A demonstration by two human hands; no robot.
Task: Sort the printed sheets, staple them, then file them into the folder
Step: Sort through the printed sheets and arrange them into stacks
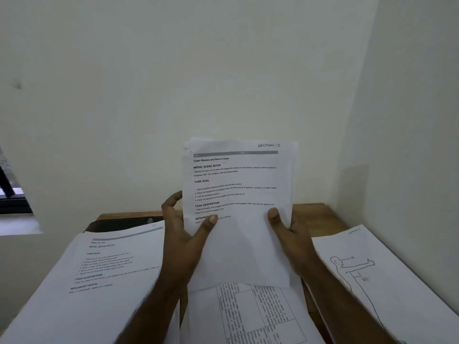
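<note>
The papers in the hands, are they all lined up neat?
Not quite. In the held stack, back sheets poke out unevenly along the top and right edges, and the top left corner looks crumpled. Both the left hand and right hand grip it.

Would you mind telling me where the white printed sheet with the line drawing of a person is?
In the head view, the white line-drawing sheet lies flat at the right on the brown wooden table, just right of the right hand.

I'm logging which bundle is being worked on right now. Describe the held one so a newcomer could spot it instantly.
Above the wooden table, before the pale wall, the left hand and right hand grip a stack of sheets upright. Unlike the piles lying flat, it is raised, marked "SECTION-1" by hand and titled "Clean Glasses and Store in Case".
</note>
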